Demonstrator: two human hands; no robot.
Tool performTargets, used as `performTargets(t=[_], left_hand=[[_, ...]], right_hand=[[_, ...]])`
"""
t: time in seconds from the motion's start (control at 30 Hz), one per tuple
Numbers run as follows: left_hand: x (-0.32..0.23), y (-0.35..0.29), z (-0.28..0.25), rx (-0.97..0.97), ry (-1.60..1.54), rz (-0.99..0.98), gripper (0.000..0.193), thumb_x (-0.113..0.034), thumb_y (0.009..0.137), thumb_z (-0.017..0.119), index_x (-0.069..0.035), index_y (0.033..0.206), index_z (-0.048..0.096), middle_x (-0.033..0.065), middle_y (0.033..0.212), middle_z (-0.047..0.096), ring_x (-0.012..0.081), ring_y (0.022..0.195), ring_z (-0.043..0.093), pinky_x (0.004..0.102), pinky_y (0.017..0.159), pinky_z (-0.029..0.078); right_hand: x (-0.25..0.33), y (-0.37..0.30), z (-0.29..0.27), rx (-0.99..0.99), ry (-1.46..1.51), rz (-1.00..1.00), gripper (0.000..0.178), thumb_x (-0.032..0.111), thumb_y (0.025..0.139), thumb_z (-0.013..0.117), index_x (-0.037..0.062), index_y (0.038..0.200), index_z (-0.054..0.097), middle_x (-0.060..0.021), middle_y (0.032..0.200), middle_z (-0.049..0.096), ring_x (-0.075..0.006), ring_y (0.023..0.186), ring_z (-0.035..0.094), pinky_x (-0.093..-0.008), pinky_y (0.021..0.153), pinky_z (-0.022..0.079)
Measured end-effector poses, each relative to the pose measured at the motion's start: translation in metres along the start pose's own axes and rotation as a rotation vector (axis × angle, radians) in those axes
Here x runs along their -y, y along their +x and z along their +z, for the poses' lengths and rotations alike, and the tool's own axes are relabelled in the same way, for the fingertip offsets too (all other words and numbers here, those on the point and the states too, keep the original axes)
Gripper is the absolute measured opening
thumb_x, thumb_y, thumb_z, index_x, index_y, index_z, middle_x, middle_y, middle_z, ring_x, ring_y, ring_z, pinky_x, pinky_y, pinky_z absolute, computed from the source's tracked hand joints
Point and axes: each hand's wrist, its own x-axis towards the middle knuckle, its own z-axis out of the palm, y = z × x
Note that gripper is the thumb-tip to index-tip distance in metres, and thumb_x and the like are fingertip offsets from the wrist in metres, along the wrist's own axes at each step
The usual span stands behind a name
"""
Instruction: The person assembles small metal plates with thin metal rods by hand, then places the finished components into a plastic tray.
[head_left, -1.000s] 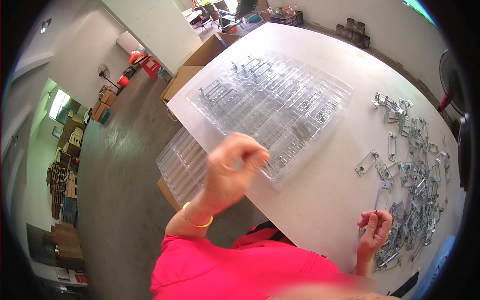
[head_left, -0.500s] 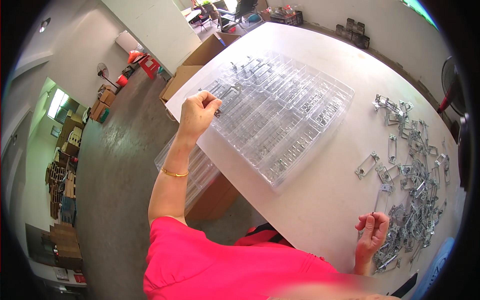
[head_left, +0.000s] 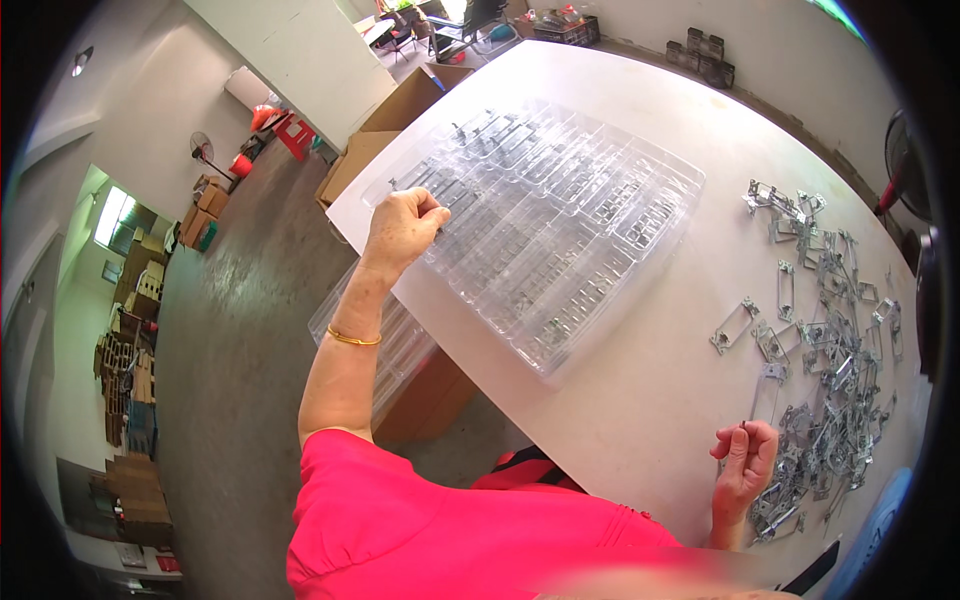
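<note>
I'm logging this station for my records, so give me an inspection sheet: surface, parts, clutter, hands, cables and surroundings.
Surface: white table, glare toward its far end.
Parts, left: transparent tray with compartments; many show metal parts, glare blurs some.
Parts, right: loose, tangled heap of brackets.
Clutter: blue item at the lower right, partly cut off.
Left hand: at the tray's left side, fingers together; cannot tell whether anything is held.
Right hand: thumb and finger pinch the near end of a metal bracket beside the heap.
Cables: nothing seen.
Surroundings: cardboard boxes and floor fan at left, dark chair beyond.
</note>
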Motion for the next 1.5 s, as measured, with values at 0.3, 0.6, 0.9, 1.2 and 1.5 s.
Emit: performTargets(t=[0.3,0.6,0.9,1.2,1.5], left_hand=[[-0.003,-0.001,0.006,0.024,0.175,-0.026,0.021,-0.019,0.087,0.074,0.001,0.08,0.074,0.0151,0.073,0.072,0.0244,0.067,0.07,0.0361,0.067,0.054],[-0.006,-0.001,0.005,0.006,0.334,0.025,0.025,-0.022,0.091,0.069,0.001,0.082,0.075,0.02,0.079,0.072,0.0359,0.075,0.071,0.0417,0.072,0.055],[-0.02,-0.012,-0.012,-0.252,0.231,0.184,0.019,-0.013,0.096,0.063,0.002,0.096,0.073,0.0223,0.089,0.072,0.0377,0.084,0.071,0.0414,0.077,0.055],[-0.127,-0.107,0.03,-0.226,0.083,0.605,0.016,0.007,0.088,0.068,0.001,0.102,0.071,0.0126,0.089,0.067,0.0272,0.08,0.064,0.037,0.073,0.052],[-0.204,-0.172,0.167,0.296,-0.286,0.744,0.012,0.001,0.087,0.07,0.0,0.099,0.069,0.0163,0.092,0.067,0.0317,0.083,0.065,0.0398,0.075,0.052]], right_hand=[[0.0,0.0,-0.001,0.008,-0.006,0.007,0.007,0.009,0.107,0.054,0.0047,0.112,0.052,-0.0057,0.088,0.065,-0.0075,0.067,0.054,-0.0225,0.062,0.049],[-0.002,-0.001,-0.002,0.012,-0.02,0.003,0.008,0.007,0.106,0.055,0.003,0.112,0.052,-0.007,0.088,0.066,-0.008,0.066,0.057,-0.0228,0.062,0.052],[0.003,-0.003,-0.004,-0.015,0.021,0.005,0.009,0.007,0.107,0.053,0.0032,0.115,0.053,-0.0069,0.091,0.066,-0.0081,0.069,0.057,-0.0234,0.064,0.051],[0.01,0.007,0.003,-0.029,-0.04,-0.035,0.028,0.006,0.106,0.054,-0.0014,0.133,0.056,-0.0098,0.092,0.071,-0.0113,0.076,0.066,-0.0235,0.068,0.052],[0.026,0.005,-0.011,-0.1,-0.029,-0.133,0.022,0.005,0.107,0.052,-0.0014,0.127,0.057,-0.0091,0.09,0.07,-0.0115,0.077,0.068,-0.0246,0.069,0.055]])
